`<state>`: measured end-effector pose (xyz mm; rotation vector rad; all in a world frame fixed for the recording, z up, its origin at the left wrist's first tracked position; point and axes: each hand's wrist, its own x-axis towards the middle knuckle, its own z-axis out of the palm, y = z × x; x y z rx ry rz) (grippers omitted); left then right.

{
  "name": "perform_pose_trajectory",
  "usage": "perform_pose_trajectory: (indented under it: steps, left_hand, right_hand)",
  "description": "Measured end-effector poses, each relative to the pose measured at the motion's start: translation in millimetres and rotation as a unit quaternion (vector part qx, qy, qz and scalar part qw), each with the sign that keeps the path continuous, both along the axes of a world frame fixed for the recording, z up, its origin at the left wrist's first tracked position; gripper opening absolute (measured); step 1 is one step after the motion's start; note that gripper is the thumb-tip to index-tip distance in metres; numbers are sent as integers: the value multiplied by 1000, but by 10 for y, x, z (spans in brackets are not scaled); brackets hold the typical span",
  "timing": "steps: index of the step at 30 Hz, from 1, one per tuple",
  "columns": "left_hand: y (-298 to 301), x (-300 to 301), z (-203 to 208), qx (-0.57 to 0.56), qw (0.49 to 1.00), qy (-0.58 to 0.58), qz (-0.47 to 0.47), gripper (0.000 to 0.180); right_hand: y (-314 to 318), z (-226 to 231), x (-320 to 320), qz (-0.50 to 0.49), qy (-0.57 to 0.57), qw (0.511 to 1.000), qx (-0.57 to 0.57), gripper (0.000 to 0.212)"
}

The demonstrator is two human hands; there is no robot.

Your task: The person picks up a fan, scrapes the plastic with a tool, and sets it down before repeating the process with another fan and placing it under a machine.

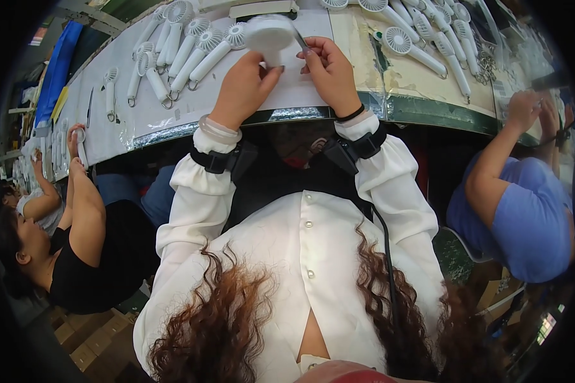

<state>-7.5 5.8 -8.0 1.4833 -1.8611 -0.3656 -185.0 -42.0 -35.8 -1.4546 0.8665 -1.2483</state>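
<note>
Beside both hands (244, 86): white fans (211, 60).

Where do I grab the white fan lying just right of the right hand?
Probably around the middle of its slim handle, coming from the near side of the table. The white fan lies with its handle slanting that way, while its round, slotted head points away.

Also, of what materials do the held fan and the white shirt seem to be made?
Fan: probably plastic, from its even white, smooth-looking body; blur leaves the finish unclear. Shirt: thin woven cloth, perhaps polyester, with soft sheen and loose gathered folds.
</note>
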Motion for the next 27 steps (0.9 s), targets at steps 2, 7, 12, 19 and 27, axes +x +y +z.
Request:
perform_pose_trajectory:
  steps: [2,7,12,19,27]
  left_hand:
    - [40,105,-46,42,998,44,29,25]
    - [222,147,74,147,946,288,22,28]
    - [373,235,-48,3,975,217,-42,32]
    - [541,195,-26,-136,989,16,-60,36]
    - [673,190,12,-99,991,21,-83,39]
  right_hand:
    - [3,32,5,0,0,1000,0,21]
    - [27,73,-27,-3,22,1000,-6,21]
    - [48,100,-17,18,91,994,-62,23]
    - [106,112,66,50,117,981,-144,24]
    - [126,145,180,52,238,957,-157,29]
